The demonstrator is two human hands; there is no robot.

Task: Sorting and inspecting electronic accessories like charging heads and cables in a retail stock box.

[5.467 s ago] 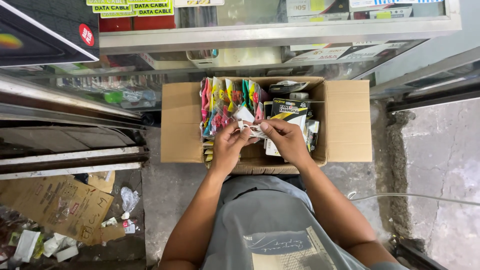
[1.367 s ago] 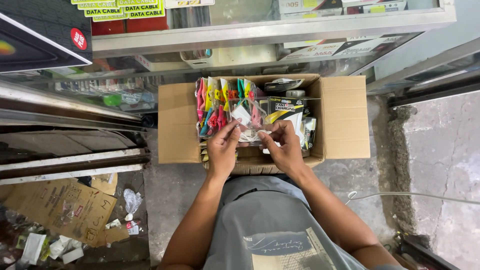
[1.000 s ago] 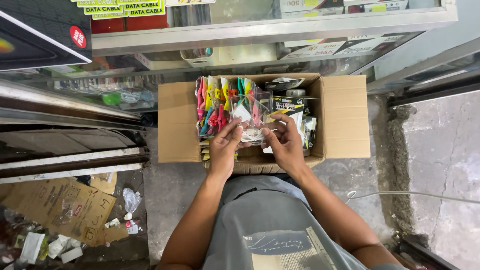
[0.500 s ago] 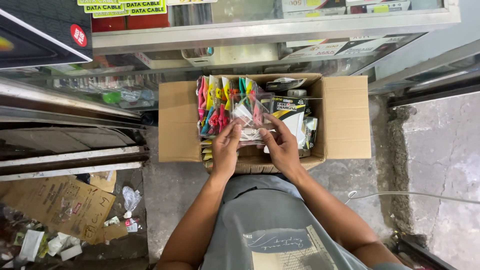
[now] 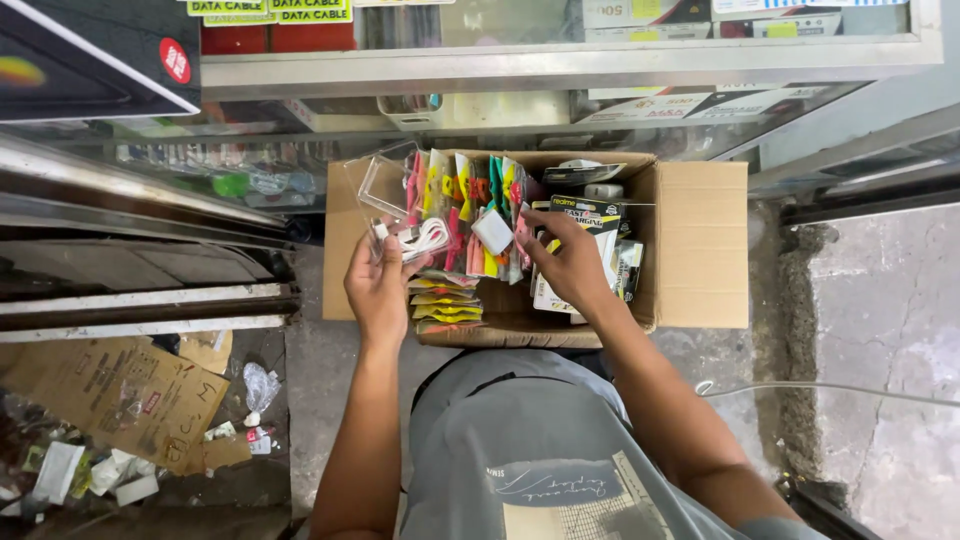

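Over an open cardboard box (image 5: 700, 240) on the floor, below a glass display case (image 5: 560, 60), a person's 2 hands are apart. The left hand (image 5: 378, 285) is closed on a clear plastic packet (image 5: 395, 205) with a coiled white cable (image 5: 425, 238) inside, lifted above the box's left edge. The right hand (image 5: 570, 262) reaches into the middle of the box, its fingers at a small white packet (image 5: 492, 232) among a row of upright, brightly coloured packets (image 5: 465, 195); whether it grips that packet cannot be told. Just under the right hand lies a white and black carton (image 5: 585, 215), and a short stack of flat packets (image 5: 445, 300) sits at the box's near left corner. The person's grey shirt (image 5: 540, 450) fills the foreground. To the left, on the ground, lie a flattened sheet of cardboard (image 5: 110, 395) and scattered plastic scraps (image 5: 90, 470). A thin white cord (image 5: 830, 388) crosses the concrete on the right.
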